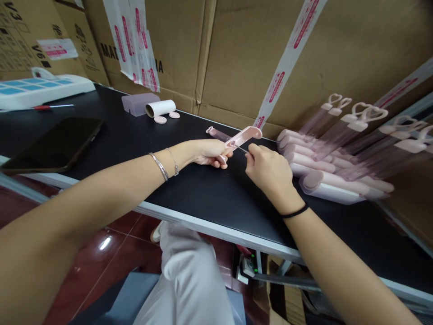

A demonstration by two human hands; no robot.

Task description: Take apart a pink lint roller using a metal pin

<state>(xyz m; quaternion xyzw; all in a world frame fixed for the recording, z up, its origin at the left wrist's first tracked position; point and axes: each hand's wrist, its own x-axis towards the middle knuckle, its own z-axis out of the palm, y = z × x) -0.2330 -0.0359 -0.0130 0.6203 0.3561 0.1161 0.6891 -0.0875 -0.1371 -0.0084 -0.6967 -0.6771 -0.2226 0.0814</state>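
Note:
My left hand [213, 152] is closed around a pale pink, trough-shaped plastic part [248, 134], tilted up to the right with a rounded far end. In my right hand [269, 169], fingers curled, is a thin metal-shafted tool [241, 148]; its handle is hidden in the fist. The shaft's tip reaches the inside of the pink part, close to the left thumb. Just behind the left hand lies a translucent pinkish tube [219, 134] with a small loop at its end.
Pink cylindrical pieces with translucent tubes and heart-shaped loops [367, 115] are stacked at right, blurred. Further left are a white tube [160, 108], pink discs [160, 120], a lilac tray [138, 104], a phone [54, 142] and a red-handled screwdriver [42, 107]. Cardboard [233, 58] walls the back.

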